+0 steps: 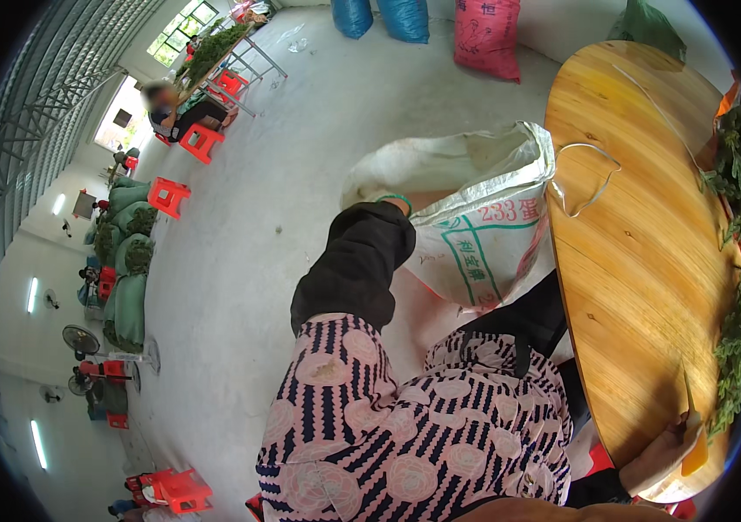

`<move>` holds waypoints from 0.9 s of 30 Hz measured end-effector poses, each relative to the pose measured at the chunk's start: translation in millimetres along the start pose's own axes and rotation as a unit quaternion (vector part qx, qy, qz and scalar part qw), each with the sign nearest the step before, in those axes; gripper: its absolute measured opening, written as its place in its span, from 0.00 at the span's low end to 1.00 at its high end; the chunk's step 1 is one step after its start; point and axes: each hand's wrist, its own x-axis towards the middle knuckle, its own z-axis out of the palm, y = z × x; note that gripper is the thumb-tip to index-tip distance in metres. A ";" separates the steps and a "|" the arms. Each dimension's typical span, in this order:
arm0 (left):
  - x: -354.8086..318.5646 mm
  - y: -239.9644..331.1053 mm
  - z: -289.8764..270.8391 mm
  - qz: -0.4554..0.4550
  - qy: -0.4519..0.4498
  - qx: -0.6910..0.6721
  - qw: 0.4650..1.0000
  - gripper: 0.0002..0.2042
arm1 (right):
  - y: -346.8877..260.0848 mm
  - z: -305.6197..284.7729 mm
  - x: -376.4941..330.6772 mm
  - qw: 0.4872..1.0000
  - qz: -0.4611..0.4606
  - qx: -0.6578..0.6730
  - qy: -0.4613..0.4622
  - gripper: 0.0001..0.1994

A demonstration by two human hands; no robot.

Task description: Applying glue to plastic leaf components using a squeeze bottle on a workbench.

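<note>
My left arm, in a black sleeve cover, reaches into a white woven sack (497, 248) standing upright on the floor with its mouth gaping. At the sack's rim a green band circles the wrist of my left hand (398, 204); its fingers are hidden inside. My right hand (662, 454) rests at the near end of the wooden table (631, 287), its fingers closed around an orange-yellow tool (696, 452) with a thin pointed part sticking up. The tool's exact kind cannot be made out. Green sprigs (736, 348) lie along the table's right side, beyond this hand.
A loose pale strap (586, 178) lies by the sack on the table edge. Blue sacks (403, 19) and a pink sack (487, 39) stand at the far wall. Red stools (169, 197) and green bundles (130, 300) line the left. A person sits at a far table.
</note>
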 end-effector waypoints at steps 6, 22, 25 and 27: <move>-2.2 0.1 -8.4 -0.010 0.000 0.016 1.000 0.23 | -8.4 4.3 -7.6 0.999 -0.005 0.015 -0.030 0.17; -41.4 -8.8 -59.3 0.207 -0.017 -0.557 0.804 0.34 | 6.7 -23.1 2.3 0.977 -0.075 -0.200 -0.003 0.16; -52.9 7.1 -61.6 0.371 -0.103 -0.547 0.743 0.31 | 9.3 -26.0 6.3 0.983 -0.043 -0.179 0.009 0.16; -63.5 27.4 -54.9 0.388 -0.104 -0.543 0.737 0.31 | 10.5 -17.0 4.5 0.999 -0.007 -0.050 0.004 0.16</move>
